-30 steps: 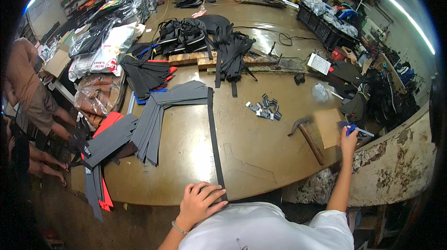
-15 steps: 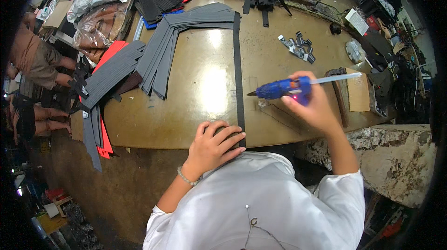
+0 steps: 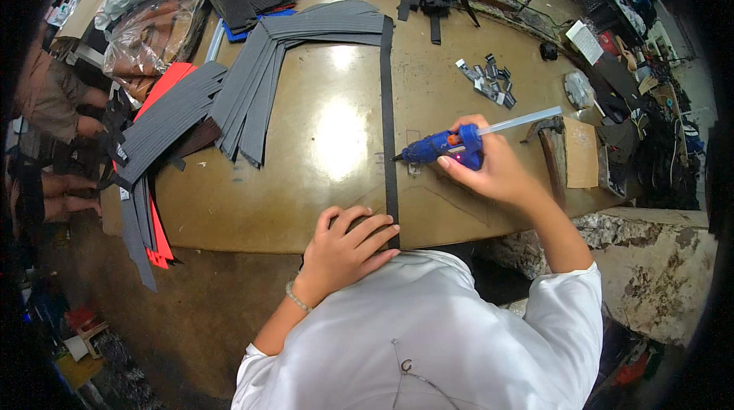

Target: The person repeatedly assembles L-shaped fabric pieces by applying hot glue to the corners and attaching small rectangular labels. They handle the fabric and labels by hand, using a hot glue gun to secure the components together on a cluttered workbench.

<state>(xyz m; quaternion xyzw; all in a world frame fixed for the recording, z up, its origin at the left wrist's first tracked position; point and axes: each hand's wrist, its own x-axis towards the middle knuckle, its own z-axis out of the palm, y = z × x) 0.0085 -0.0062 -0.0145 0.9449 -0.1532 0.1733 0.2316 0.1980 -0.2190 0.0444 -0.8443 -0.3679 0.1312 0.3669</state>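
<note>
- Head view, looking straight down: right hand (image 3: 497, 169) is wrapped around a blue glue gun (image 3: 442, 147), fingers curled tight on its grip, forearm coming in from the lower right in a white sleeve.
- Glue gun lies almost level, nozzle pointing left, its tip right at the edge of the long black strap (image 3: 389, 127); whether tip and strap actually touch is too fine to tell.
- A pale glue stick (image 3: 520, 120) juts out of the back of the gun, angled up to the right.
- Left hand (image 3: 348, 249) is flat on the near edge of the brown worktable (image 3: 306, 204), fingers spread and slightly bent, fingertips pressing down the near end of the strap.
- Strap runs straight away from the person across the tabletop, from the near edge up to the far stack of grey strips (image 3: 306, 35).
- More grey strips (image 3: 164, 127) fan out on the left over red sheets (image 3: 157, 234), some hanging off the table edge.
- Small metal buckles (image 3: 485, 77) sit in a loose cluster beyond the gun, well apart from it.
- A hammer (image 3: 550, 146) lies just right of the holding hand, partly hidden behind it.
- Hard to make out: the right hand's trigger finger is hidden by the gun body, the far right clutter smears into the fisheye rim, and another person at the left edge is cut off to a sleeve and arms.
</note>
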